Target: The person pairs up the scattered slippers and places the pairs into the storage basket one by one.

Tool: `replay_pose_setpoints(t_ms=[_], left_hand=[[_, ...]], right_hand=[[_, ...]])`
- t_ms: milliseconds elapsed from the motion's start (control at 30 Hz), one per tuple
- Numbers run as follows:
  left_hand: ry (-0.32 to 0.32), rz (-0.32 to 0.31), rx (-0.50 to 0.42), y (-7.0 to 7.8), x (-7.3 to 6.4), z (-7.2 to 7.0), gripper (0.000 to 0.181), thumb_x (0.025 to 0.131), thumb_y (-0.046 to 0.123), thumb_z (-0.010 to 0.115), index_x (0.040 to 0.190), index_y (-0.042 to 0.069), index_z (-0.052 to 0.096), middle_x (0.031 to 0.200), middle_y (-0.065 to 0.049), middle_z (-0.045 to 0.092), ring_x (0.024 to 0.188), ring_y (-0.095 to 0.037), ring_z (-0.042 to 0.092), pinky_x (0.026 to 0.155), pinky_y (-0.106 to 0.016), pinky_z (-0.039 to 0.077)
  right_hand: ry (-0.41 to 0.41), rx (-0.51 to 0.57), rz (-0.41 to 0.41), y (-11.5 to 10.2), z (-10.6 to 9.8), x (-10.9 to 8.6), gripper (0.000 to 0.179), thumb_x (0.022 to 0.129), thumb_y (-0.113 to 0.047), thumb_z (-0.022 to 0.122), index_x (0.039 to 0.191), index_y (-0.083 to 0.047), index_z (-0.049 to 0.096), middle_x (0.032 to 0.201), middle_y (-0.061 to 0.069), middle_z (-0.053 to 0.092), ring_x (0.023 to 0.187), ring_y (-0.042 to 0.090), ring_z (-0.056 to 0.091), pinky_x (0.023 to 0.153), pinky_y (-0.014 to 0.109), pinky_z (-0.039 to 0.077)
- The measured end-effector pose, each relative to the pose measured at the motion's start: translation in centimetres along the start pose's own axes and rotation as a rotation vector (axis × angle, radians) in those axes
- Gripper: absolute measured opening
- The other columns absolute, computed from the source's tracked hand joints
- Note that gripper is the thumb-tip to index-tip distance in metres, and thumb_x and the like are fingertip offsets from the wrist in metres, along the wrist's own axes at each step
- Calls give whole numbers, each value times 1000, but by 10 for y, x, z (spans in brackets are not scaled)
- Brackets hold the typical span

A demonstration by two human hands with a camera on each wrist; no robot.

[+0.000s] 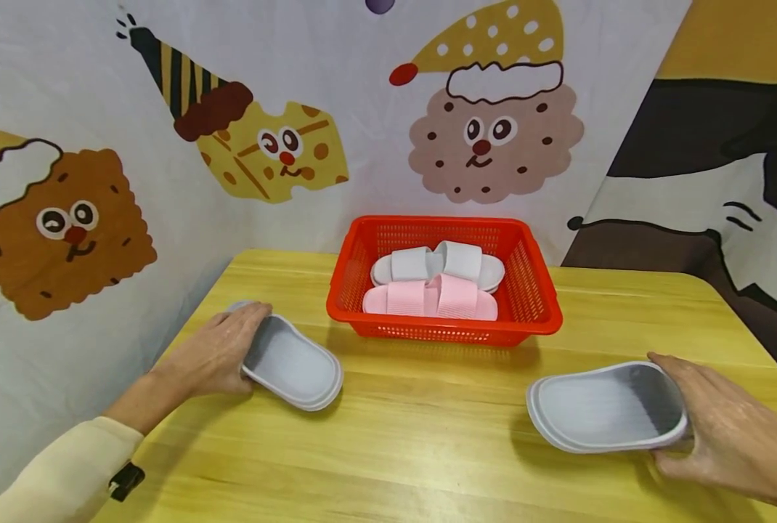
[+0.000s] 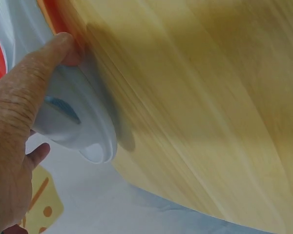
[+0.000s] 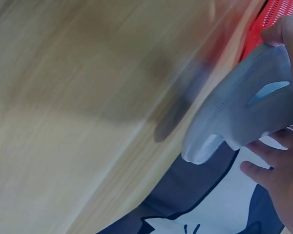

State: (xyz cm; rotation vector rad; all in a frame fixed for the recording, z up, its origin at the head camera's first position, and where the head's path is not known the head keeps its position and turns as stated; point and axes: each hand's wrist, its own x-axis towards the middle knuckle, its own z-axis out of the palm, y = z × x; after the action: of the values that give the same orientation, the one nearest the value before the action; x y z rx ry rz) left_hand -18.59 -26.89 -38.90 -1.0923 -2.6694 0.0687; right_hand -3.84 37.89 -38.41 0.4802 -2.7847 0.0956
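My left hand (image 1: 210, 354) grips a light grey clog slipper (image 1: 297, 369) over its upper, with the open heel end pointing right toward the middle of the table. On the other side my right hand (image 1: 731, 423) holds the matching grey clog slipper (image 1: 597, 408) round its toe part, its heel end facing left. In the left wrist view the thumb presses along the side of the left slipper (image 2: 85, 114), and a slot shows in its upper. Cutouts in the right slipper (image 3: 229, 105) are visible in the right wrist view, above a shadow on the tabletop.
A red plastic basket (image 1: 539, 323) stands at the table's back between the hands. Inside lie white slippers (image 1: 411, 265) and, in front of them, pink slippers (image 1: 404, 298). The yellow wooden table (image 1: 421, 436) meets a cartoon-printed cloth (image 1: 375, 160) behind and at the sides.
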Motion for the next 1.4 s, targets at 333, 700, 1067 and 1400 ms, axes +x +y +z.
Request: replay_pose_setpoints(t_ms=[333, 700, 1067, 1400], left_hand=[[21, -18, -56, 14, 3, -1, 112, 43, 56, 73, 134, 5, 30, 126, -8, 39, 115, -24, 36, 86, -46, 38], [43, -45, -234, 28, 4, -1, 113, 47, 55, 76, 137, 7, 27, 128, -6, 41, 109, -20, 44, 89, -42, 39], [104, -33, -250, 44, 7, -2, 111, 48, 60, 73, 137, 9, 32, 129, -2, 42, 113, -20, 40, 93, -43, 34], [115, -23, -237, 57, 14, -2, 110, 49, 61, 72, 138, 11, 32, 131, -3, 39, 115, -20, 38, 93, -43, 35]], right_hand=[[25, 18, -18, -2, 4, 6, 126, 37, -62, 78, 138, -5, 29, 120, 17, 41, 104, 37, 38, 105, 49, 9], [21, 30, 3, -15, 7, 11, 124, 40, -66, 75, 140, -9, 30, 116, 12, 45, 101, 33, 41, 97, 56, 23], [42, 38, -49, -22, 10, 15, 122, 38, -67, 74, 139, -11, 34, 113, 7, 48, 98, 26, 44, 81, 49, 33], [49, 24, -49, -30, 12, 15, 121, 40, -68, 73, 139, -12, 33, 116, 6, 47, 100, 25, 43, 89, 49, 30]])
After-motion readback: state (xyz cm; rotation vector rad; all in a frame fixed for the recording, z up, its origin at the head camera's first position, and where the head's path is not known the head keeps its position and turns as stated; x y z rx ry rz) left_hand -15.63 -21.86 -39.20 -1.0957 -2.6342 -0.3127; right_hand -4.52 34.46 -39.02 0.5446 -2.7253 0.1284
